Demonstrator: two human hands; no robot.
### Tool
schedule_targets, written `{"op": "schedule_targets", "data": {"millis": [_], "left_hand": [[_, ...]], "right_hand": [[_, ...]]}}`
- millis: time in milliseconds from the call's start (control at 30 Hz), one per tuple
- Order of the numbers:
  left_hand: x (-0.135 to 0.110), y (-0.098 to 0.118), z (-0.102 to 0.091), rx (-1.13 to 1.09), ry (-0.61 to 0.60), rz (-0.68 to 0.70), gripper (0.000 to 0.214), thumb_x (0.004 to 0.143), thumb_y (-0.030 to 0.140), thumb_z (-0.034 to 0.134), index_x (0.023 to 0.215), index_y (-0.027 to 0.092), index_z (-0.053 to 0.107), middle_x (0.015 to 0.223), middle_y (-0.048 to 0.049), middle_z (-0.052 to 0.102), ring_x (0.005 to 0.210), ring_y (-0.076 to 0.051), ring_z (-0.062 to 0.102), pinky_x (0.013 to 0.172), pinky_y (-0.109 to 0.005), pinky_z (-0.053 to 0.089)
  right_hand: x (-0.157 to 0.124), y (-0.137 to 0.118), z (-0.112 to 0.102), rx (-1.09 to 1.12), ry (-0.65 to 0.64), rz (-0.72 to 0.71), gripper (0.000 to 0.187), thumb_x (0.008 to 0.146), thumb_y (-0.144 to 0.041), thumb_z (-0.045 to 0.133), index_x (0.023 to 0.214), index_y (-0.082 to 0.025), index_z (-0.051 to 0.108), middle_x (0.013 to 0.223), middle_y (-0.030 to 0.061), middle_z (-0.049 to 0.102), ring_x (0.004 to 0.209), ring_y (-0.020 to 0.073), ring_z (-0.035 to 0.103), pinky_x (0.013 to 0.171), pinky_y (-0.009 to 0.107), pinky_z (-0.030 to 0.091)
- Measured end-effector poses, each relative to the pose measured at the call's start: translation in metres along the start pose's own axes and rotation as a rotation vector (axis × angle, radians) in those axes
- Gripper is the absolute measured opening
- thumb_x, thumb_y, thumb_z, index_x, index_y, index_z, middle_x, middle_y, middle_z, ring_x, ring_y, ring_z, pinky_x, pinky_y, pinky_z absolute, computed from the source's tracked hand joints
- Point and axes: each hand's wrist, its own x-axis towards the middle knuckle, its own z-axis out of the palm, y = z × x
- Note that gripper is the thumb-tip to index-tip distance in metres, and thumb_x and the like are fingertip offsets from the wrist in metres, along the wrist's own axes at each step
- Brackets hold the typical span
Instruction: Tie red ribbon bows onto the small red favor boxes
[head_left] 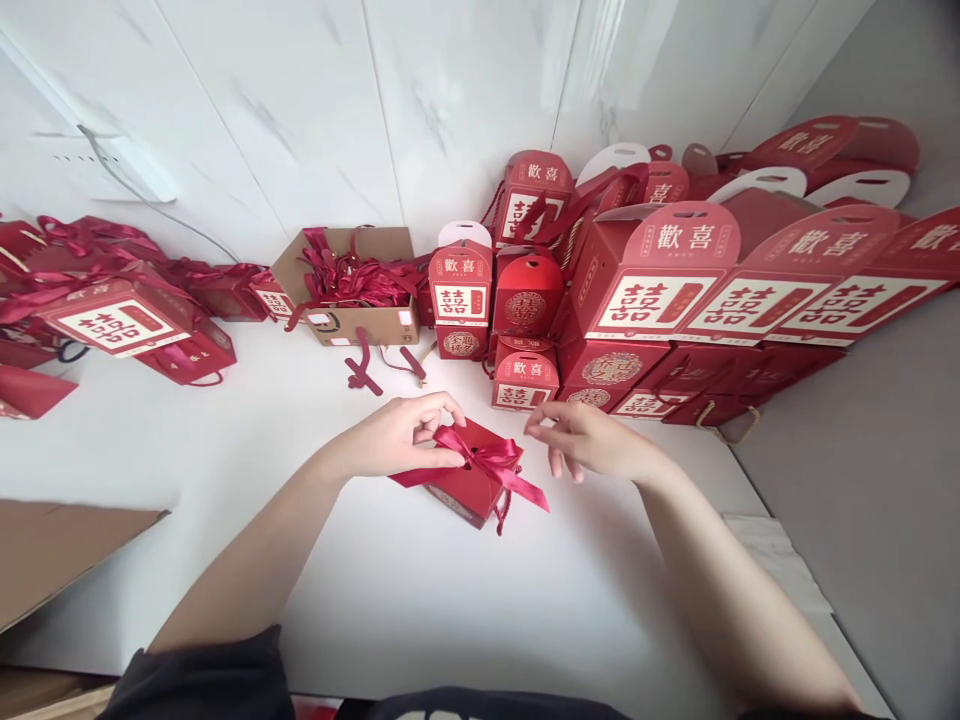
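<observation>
A small red gift box [461,495] sits in front of me on the white tabletop. Across its top lies a shiny crimson ribbon bow [495,460], its tails spreading left and right. A twisted red cord [502,510] hangs at the box's right side. My left hand [394,435] is over the box's left side, thumb by the bow's knot and curled index finger above the left loop, the two apart. My right hand [596,440] hovers just right of the box, fingers loosely spread, with nothing in it.
An open cardboard box [371,325] of ribbons stands at the back, loose ribbon pieces [364,370] before it. Stacked red gift boxes [660,300] fill the back right. Ribboned boxes [124,320] are at left. A cardboard flap [67,550] juts in at lower left.
</observation>
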Motion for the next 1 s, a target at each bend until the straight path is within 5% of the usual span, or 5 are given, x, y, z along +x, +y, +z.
{"op": "schedule_targets", "data": {"millis": [233, 500, 700, 1000], "left_hand": [[0.007, -0.013, -0.001, -0.008, -0.048, -0.001, 0.031, 0.077, 0.046, 0.067, 0.077, 0.016, 0.059, 0.056, 0.0076, 0.029, 0.052, -0.007, 0.026, 0.051, -0.021, 0.023], [0.01, -0.016, 0.003, -0.132, -0.172, -0.046, 0.039, 0.064, 0.046, 0.078, 0.078, 0.016, 0.059, 0.065, 0.0023, 0.056, 0.056, -0.01, 0.047, 0.05, -0.021, 0.035], [0.011, -0.017, 0.001, -0.086, -0.138, 0.072, 0.036, 0.087, 0.045, 0.055, 0.067, 0.015, 0.05, 0.062, 0.0038, 0.043, 0.057, -0.008, 0.037, 0.054, -0.021, 0.03], [0.012, -0.02, 0.003, -0.148, -0.131, 0.072, 0.038, 0.088, 0.038, 0.055, 0.062, 0.016, 0.038, 0.058, 0.0051, 0.031, 0.055, -0.007, 0.028, 0.052, -0.022, 0.023]], "right_hand": [[0.012, -0.008, 0.021, 0.313, -0.258, -0.06, 0.04, 0.086, -0.058, 0.055, 0.095, -0.02, 0.05, 0.053, -0.0029, 0.067, 0.029, 0.0068, 0.046, 0.032, 0.017, 0.034], [0.009, -0.007, 0.022, 0.275, -0.189, -0.165, 0.035, 0.088, -0.051, 0.056, 0.078, -0.017, 0.054, 0.069, 0.0003, 0.066, 0.046, 0.0075, 0.058, 0.038, 0.017, 0.041], [0.007, -0.01, 0.022, 0.251, -0.156, -0.228, 0.033, 0.092, -0.044, 0.054, 0.075, -0.016, 0.054, 0.067, 0.0003, 0.064, 0.048, 0.006, 0.055, 0.044, 0.017, 0.041], [0.006, -0.01, 0.018, 0.234, -0.124, -0.26, 0.033, 0.092, -0.042, 0.055, 0.072, -0.016, 0.053, 0.064, -0.0015, 0.058, 0.051, 0.0062, 0.048, 0.049, 0.019, 0.039]]}}
